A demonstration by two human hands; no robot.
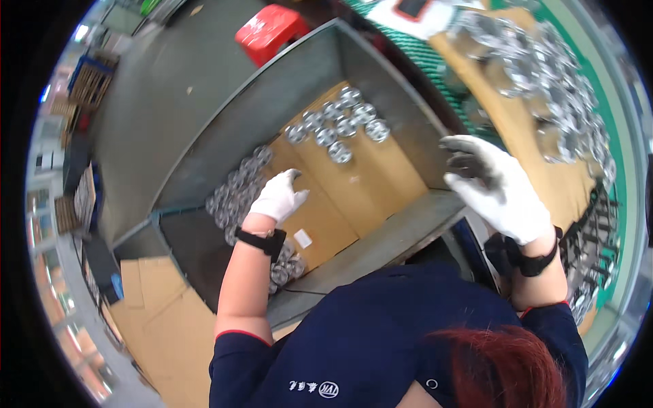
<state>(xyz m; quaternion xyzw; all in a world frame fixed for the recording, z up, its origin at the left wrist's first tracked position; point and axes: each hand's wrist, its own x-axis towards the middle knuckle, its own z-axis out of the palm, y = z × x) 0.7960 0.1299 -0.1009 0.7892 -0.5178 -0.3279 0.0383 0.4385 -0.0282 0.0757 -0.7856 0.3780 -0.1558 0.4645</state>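
A: What's the setting?

B: A workshop with a smooth grey floor (170, 88). A grey metal bin (401, 78) fills the middle, lined with a brown cardboard sheet (364, 194); a red plastic stool (272, 32) stands beyond it. At right, a green-topped bench bears shiny metal parts (554, 85) on cardboard.

A: And the round metal castings (339, 152)?

B: Inside the bin — a loose group near the far corner, a dense block along the left, a few more by the left forearm. Most turn their round, spoked-looking faces upward; with that outline I can't tell a long axis.

A: The hands?

B: Both white-gloved. The left hand (275, 197) is over the bin near the dense block, fingers curved, thumb apart. The right hand (500, 190) is by the bin's right edge — darkened fingers bent, thumb spread away from them.
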